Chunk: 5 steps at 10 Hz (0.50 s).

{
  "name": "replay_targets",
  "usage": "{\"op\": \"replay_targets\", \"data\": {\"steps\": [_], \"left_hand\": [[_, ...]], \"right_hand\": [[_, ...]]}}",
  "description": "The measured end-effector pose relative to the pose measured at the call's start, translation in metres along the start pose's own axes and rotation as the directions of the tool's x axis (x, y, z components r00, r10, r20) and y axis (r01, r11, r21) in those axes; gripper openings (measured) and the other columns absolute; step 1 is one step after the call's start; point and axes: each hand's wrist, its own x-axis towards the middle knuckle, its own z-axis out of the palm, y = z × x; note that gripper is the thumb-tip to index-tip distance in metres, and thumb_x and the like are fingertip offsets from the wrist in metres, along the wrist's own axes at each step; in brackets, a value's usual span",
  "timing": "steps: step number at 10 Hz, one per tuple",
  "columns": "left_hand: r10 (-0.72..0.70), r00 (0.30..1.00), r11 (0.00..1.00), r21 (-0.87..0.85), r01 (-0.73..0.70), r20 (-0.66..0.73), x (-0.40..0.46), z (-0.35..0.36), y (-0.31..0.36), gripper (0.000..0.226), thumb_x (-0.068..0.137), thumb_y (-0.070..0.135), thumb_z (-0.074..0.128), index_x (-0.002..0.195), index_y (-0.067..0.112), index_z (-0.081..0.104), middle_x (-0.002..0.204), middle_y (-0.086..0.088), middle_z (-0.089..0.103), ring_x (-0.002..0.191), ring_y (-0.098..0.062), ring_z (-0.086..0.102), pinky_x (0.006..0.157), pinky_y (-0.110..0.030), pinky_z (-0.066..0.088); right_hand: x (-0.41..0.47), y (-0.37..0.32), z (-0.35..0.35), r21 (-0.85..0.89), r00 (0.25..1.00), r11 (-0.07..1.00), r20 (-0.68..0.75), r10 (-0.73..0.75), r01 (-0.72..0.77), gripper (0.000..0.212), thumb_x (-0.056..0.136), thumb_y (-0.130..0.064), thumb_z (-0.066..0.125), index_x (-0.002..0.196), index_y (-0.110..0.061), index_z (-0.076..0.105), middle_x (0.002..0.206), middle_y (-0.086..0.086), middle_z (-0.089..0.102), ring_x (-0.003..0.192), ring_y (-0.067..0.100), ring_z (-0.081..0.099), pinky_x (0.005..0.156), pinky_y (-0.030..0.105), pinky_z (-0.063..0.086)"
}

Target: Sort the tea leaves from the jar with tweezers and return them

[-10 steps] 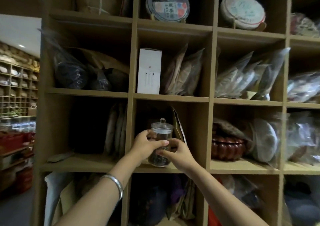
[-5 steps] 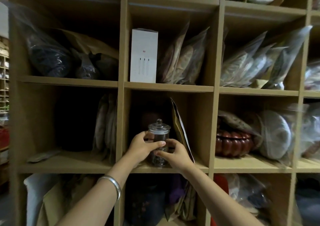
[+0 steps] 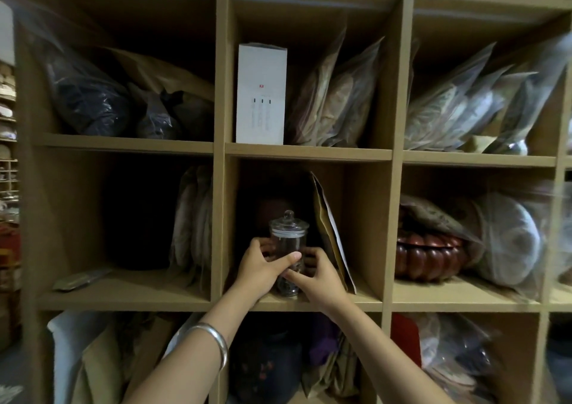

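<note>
The glass jar (image 3: 288, 249) stands upright on the shelf board (image 3: 325, 303) of the middle cubby, its long axis vertical, lid on, dark tea leaves (image 3: 289, 284) at the bottom. Both hands flank it — the left hand (image 3: 260, 269) curls around from the left, thumb across the front; the right hand (image 3: 318, 275) grips the lower right side. Neither is nearer — the jar sits squarely between them, so any move comes straight toward the person.

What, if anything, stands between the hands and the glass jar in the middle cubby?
Nothing visible does. The left hand and right hand already grip the glass jar from either side on the shelf. A brown paper envelope leans just right of the jar, beside the right hand, not between them.
</note>
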Motion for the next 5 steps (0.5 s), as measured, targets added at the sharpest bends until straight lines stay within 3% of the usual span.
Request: {"op": "replay_targets", "data": {"steps": [2,3,4,5], "left_hand": [[0.047,0.999,0.964,0.262,-0.042,-0.012,-0.009,0.002,0.004,0.065,0.078,0.034,0.080,0.131,0.014,0.047,0.129,-0.005,0.057,0.114,-0.019,0.059,0.094,-0.034,0.053],[0.034,0.999,0.919,0.391,-0.042,0.027,-0.014,-0.007,0.006,0.059,0.085,0.038,0.072,0.134,0.016,0.047,0.132,-0.006,0.055,0.117,-0.022,0.057,0.095,-0.035,0.050],[0.054,0.993,0.867,0.489,-0.098,0.103,-0.020,-0.024,0.005,0.061,0.089,0.036,0.067,0.140,0.014,0.043,0.139,-0.009,0.048,0.122,-0.026,0.053,0.100,-0.037,0.046],[0.098,0.978,0.794,0.578,-0.189,0.184,-0.036,-0.045,0.017,0.060,0.091,0.034,0.064,0.143,0.016,0.041,0.138,-0.007,0.047,0.122,-0.022,0.052,0.098,-0.030,0.045]], "right_hand": [[-0.004,-0.005,0.000,-0.101,0.999,0.994,-0.036,0.033,-0.036,0.053,0.074,-0.048,0.073,0.118,-0.030,0.049,0.104,-0.013,0.064,0.088,-0.004,0.060,0.059,0.008,0.049],[-0.014,-0.011,0.000,-0.236,0.999,0.972,-0.041,0.007,-0.016,0.063,0.074,-0.053,0.071,0.125,-0.021,0.051,0.103,-0.014,0.063,0.090,-0.003,0.060,0.066,0.010,0.047],[-0.033,-0.011,-0.003,-0.439,0.995,0.898,-0.079,-0.069,0.028,0.076,0.078,-0.055,0.067,0.139,-0.017,0.041,0.124,-0.006,0.057,0.113,0.009,0.055,0.089,0.020,0.045],[-0.054,-0.022,-0.009,-0.607,0.985,0.793,-0.099,-0.142,0.053,0.065,0.087,-0.053,0.056,0.139,-0.018,0.039,0.134,-0.001,0.050,0.121,0.014,0.050,0.096,0.028,0.044]]}}
